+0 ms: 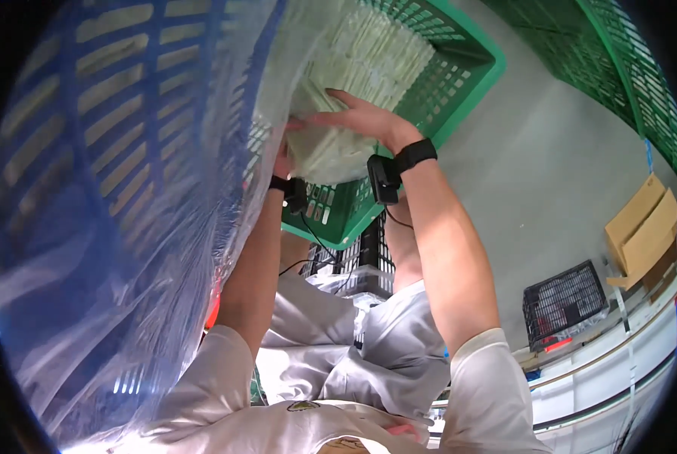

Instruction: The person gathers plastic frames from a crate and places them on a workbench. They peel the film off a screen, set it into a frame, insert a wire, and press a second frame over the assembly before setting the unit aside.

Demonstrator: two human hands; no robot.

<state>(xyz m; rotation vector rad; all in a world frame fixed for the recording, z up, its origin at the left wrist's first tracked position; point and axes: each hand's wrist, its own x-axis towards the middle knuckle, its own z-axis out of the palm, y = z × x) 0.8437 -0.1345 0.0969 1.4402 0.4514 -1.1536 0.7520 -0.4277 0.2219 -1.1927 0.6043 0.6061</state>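
A green perforated crate [471, 72] stands tilted before my knees, holding a row of thin, pale greenish flat packets [384, 53]. At its near end is a bundle of similar pale packets [331, 151] in clear wrapping, with my hands around it. My right hand [365, 121] lies across the bundle's upper part, thumb and fingers spread along it and gripping it. My left hand [281, 163] holds the bundle's left side; its fingers are mostly hidden behind the packets and plastic film. Each wrist wears a black strap with a small black device [384, 180].
Clear plastic film [194, 204] hangs over a large blue slatted crate [88, 113] close on my left. Another green crate [603, 68] stands at the far right. A black crate [565, 303] and an opened cardboard box [641, 231] are on the right. A black crate [368, 261] sits below the green one.
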